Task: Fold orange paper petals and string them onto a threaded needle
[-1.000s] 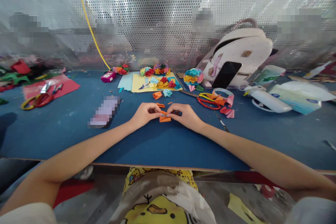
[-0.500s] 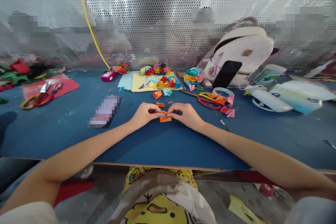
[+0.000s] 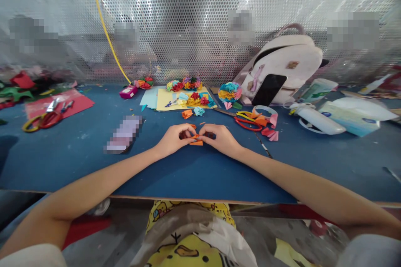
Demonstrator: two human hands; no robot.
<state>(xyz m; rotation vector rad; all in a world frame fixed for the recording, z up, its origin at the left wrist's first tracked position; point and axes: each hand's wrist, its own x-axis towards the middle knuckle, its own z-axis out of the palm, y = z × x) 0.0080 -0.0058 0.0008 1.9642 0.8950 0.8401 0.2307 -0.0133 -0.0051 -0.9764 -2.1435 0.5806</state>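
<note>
While both hands (image 3: 174,138) (image 3: 220,139) pinch orange paper (image 3: 196,143), scissors (image 3: 248,124) lie right.

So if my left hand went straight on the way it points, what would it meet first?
Your left hand would probably meet the right hand, facing it across the orange paper they both pinch, though depth there is unclear.

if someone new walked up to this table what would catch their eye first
Probably the two bare hands, left hand and right hand, meeting at mid-table over a small folded orange paper pinched between their fingertips. Beyond them, bright paper flowers crowd around a yellow sheet. To the right, the white backpack stands out by its bulk, a dark phone propped against its front.
</note>
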